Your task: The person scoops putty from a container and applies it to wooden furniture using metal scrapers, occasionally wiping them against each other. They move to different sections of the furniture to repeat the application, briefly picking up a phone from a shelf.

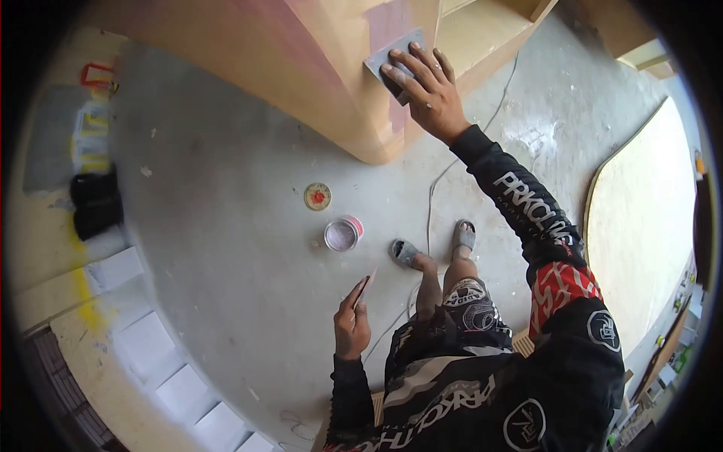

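My right hand reaches up to a wooden furniture piece, its fingers pressed on a flat grey putty spreader. The spreader lies against the piece near its corner edge, over a pinkish-purple smear of putty. Lower down, my left hand pinches a second thin spreader with a pinkish edge, seen nearly edge-on. On the floor between hand and furniture stands an open can of pale lilac putty. Its round lid, marked with a red blob, lies close by.
A cable runs across the grey floor beside my sandalled feet. At the right lies a large pale wooden panel. White boards and a black object line the left side.
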Demonstrator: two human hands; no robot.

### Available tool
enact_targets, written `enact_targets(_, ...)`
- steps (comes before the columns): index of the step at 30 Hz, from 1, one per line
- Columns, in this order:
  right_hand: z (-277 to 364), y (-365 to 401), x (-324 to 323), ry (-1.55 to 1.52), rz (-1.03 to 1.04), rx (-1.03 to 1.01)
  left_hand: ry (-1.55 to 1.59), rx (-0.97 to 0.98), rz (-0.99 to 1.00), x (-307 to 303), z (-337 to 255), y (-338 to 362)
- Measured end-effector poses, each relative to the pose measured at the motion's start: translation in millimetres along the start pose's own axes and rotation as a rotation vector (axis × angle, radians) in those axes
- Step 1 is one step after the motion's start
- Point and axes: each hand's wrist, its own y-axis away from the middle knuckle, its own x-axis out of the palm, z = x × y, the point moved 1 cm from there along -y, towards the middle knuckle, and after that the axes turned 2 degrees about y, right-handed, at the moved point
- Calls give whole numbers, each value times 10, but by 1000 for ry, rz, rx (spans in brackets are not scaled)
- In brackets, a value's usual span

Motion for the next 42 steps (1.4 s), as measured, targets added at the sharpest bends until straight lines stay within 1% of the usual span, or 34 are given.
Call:
enact_targets(5,-82,442,419,-4,40,12,2,-92,-15,52,140,-38)
enact_targets(9,-182,764,708,-9,71,13,-19,-71,-46,71,209,-8)
enact_targets(11,-226,937,821,-37,113,33,5,-187,-37,53,95,-28)
enact_targets(13,-269,1072,916,-61,179,42,149,-198,-91,78,106,-85)
enact_targets(15,-297,1156,861,-149,259,31,421,-100,-193,170,279,-167)
enact_targets(16,-284,1188,743,-178,312,22,622,-151,-257,197,229,-206)
enact_targets(18,-234,1412,555,-485,746,224,1034,-249,-363,232,75,-310)
enact_targets(19,-82,1423,308,-534,617,282,1198,-284,-407,256,-102,-416)
enact_targets(20,155,1425,39,-586,484,332,1288,-323,-368,259,-152,-443)
enact_targets(22,591,1120,-832,-809,482,521,1469,-405,-286,237,-238,-511)
enact_targets(23,817,956,-1232,-862,401,459,1464,-479,-259,217,-521,-529)
enact_targets(24,1001,799,-1575,-915,327,397,1545,-495,-123,214,-603,-571)
enact_targets(26,1275,611,-2142,-1060,275,221,1685,-511,158,206,-694,-565)
enact_targets(27,1390,565,-2323,-1079,239,147,1644,-588,154,227,-939,-538)
enact_targets(28,1474,533,-2454,-1095,199,72,1655,-590,203,218,-1112,-510)
enact_targets(29,1522,548,-2518,-1068,251,47,1661,-590,254,206,-1257,-482)
enact_targets(30,1513,561,-2541,-1010,273,65,1666,-594,305,209,-1345,-452)
enact_targets(31,1509,608,-2548,-954,297,90,1664,-525,221,169,-1397,-428)
enact_targets(32,1511,672,-2558,-900,320,120,1562,-460,225,108,-1483,-424)
enact_targets(33,1412,685,-2531,-872,424,175,1617,-401,246,30,-1429,-436)
enact_targets(34,1297,676,-2534,-739,544,115,1666,-335,269,-66,-1494,-460)
enact_targets(35,1180,786,-2501,-735,626,138,1614,-216,174,-135,-1593,-408)
enact_targets(36,1130,884,-2457,-735,706,166,1116,179,-83,-207,-1507,-420)
enact_targets(37,1168,911,-2459,-793,613,433,581,536,-318,-248,-1380,-462)
enact_targets(38,1166,889,-2436,-1151,532,774,16,849,-540,-249,-1306,-458)
enact_targets(39,1167,892,-2413,-1500,425,1122,201,787,-424,-238,-1387,-379)
enact_targets(40,1195,916,-2396,-1840,276,1484,389,712,-327,-227,-1469,-303)
enact_targets(41,1478,413,-2818,-1926,317,1623,332,870,-246,-273,-1732,-218)
enact_targets(42,1534,413,-2806,-2084,330,1601,275,1026,-162,-289,-1877,-176)
